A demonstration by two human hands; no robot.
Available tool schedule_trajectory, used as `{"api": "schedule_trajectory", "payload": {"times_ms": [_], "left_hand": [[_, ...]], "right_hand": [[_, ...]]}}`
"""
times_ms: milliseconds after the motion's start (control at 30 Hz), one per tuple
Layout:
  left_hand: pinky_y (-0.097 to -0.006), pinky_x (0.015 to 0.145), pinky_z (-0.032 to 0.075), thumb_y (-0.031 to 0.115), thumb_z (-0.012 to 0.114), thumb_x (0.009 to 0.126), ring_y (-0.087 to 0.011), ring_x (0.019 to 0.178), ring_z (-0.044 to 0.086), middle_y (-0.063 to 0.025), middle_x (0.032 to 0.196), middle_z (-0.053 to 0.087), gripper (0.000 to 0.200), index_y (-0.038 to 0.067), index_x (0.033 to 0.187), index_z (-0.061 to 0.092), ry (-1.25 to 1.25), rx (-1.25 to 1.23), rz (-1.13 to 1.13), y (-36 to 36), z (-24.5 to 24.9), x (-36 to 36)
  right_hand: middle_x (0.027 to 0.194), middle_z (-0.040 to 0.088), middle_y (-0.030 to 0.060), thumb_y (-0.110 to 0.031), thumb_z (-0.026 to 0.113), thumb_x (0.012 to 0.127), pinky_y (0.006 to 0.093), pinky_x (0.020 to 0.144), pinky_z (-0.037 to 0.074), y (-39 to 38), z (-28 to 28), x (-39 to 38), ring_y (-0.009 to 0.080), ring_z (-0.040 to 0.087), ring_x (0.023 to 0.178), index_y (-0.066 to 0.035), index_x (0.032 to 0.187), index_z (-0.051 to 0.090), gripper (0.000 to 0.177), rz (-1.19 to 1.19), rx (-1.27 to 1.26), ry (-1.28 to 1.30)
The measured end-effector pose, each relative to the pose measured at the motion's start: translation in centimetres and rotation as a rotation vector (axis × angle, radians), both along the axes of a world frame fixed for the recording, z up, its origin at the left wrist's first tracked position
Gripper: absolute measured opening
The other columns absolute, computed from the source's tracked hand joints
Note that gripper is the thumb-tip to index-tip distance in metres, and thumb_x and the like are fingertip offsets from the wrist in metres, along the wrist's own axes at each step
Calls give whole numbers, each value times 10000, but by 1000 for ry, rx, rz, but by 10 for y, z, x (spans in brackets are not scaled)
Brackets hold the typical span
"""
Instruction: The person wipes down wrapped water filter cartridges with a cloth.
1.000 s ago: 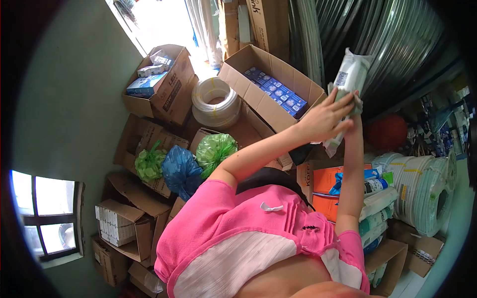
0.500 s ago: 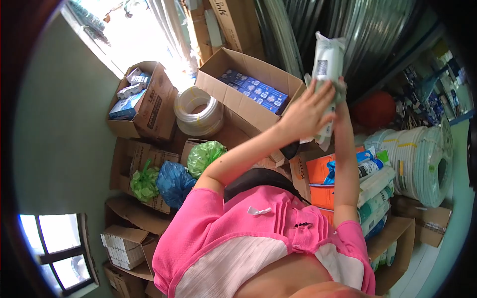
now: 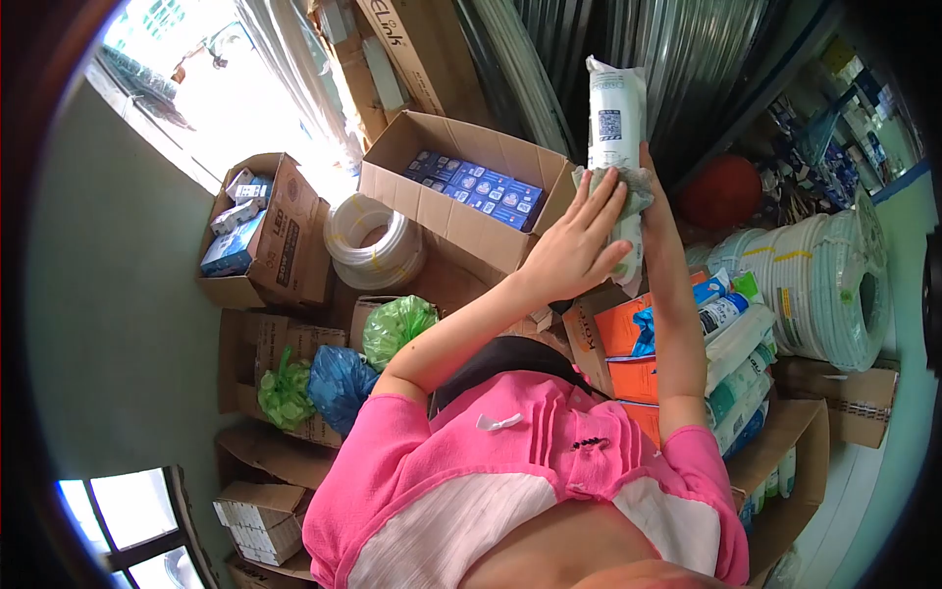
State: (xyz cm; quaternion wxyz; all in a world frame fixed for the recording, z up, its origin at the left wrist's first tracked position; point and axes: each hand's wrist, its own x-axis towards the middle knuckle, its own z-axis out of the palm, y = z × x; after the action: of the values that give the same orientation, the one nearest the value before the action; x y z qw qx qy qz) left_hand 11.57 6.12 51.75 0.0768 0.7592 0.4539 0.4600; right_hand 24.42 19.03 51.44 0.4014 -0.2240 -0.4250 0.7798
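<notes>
White packet (image 3: 615,113), partly covered by left hand (image 3: 581,236), is near open carton (image 3: 446,214).

"What is obscured?"
"Most of the right hand (image 3: 655,199), behind a white packet (image 3: 616,93) and grey cloth (image 3: 640,184); the left hand (image 3: 577,242) covers part of the cloth."
"The packet's small print (image 3: 610,125)?"
"Illegible, just beyond the left hand. Farther beyond, the top edge crops a long carton (image 3: 410,54)."

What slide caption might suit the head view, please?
Left hand over a greyish cloth-like piece against a white package, right hand behind, beside an open carton.
</notes>
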Motion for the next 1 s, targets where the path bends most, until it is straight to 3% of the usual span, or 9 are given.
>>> {"api": "schedule_trajectory", "payload": {"times_ms": [67,200,300,333,433,600,667,867,1000], "left_hand": [[-483,1191,225,281,476,1002,-484,1479,160,-256,1598,217,624,-60,1499,312,-68,12,-15,3,1,-1],[-505,1171,251,350,456,1021,-524,1462,160,-302,1574,226,638,-98,1462,347,15,145,149,23,11,-10],[-504,1171,252,351,454,1023,-528,1455,176,-310,1567,232,641,-105,1459,342,-129,82,145,46,14,-21],[-486,1187,227,276,437,1031,-509,1463,174,-308,1577,213,599,-89,1486,302,-141,12,130,48,19,-23],[-480,1187,232,282,447,1028,-507,1459,189,-306,1580,206,615,-80,1497,282,-127,-72,84,39,18,-19],[-509,1187,220,321,520,980,-515,1463,170,-289,1596,178,710,-71,1512,259,66,-48,-47,-2,-12,-1],[-518,1188,214,329,534,970,-518,1464,162,-293,1597,171,727,-68,1514,260,98,-44,-18,-3,-15,5],[-517,1181,233,382,484,1007,-513,1462,174,-325,1581,176,718,-86,1503,260,-149,74,240,78,9,-13],[-494,1183,239,354,489,1002,-515,1461,173,-325,1586,162,737,-107,1506,213,-356,-1,111,75,23,-24]], "right_hand": [[1283,619,85,-511,471,1022,340,919,519,6,-7,4,175,623,1125,-59,1392,511,585,36,-12,-10],[1339,593,84,-429,476,1028,358,954,506,-9,1,4,194,611,1171,-64,1422,482,537,20,20,-107],[1360,579,83,-457,428,1037,377,993,478,-20,17,-4,206,591,1208,-70,1440,461,560,0,-40,-180],[1357,580,85,-528,381,1036,383,1024,449,-18,17,-10,206,574,1225,-74,1436,466,611,-1,16,-66],[1354,578,85,-570,363,1030,382,1051,423,-22,30,-8,208,566,1218,-80,1417,485,636,96,-201,50],[1114,689,79,-608,508,971,332,867,551,7,15,10,184,679,1008,-91,1270,591,604,5,-138,-110],[1147,681,81,-619,477,977,337,887,546,5,14,10,183,674,1025,-90,1286,585,622,12,-94,-89],[1229,659,87,-587,361,1028,345,886,554,-6,1,-4,184,669,1056,-77,1364,540,636,21,-121,-192],[1191,672,98,-577,358,1032,352,881,561,-6,2,-4,196,675,1044,-73,1343,553,624,-27,-88,-226]]}}
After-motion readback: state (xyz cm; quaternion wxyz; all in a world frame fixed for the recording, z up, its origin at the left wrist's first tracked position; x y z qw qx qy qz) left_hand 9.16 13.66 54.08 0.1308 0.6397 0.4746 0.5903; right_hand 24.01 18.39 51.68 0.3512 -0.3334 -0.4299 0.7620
